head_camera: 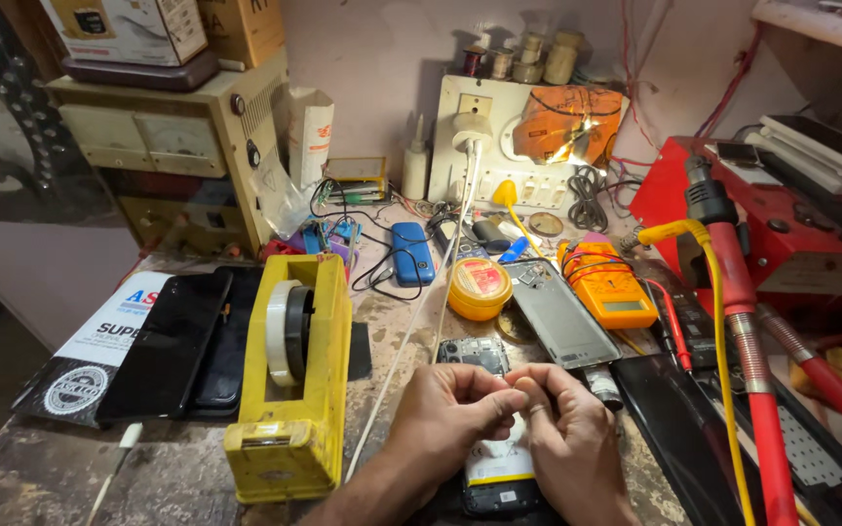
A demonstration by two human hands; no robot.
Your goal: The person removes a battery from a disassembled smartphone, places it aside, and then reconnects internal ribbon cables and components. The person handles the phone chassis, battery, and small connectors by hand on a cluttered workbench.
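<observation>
left hand and right hand meet fingertip to fingertip, pinching something too small to tell, above an opened phone; yellow tape dispenser just left.

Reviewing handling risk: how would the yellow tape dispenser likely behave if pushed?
The tape dispenser looks blocky with a broad base flat on the bench, so it would probably slide rather than tip. Its bulk suggests it is fairly heavy. The tape roll sits in its slot, unlikely to roll free.
</observation>
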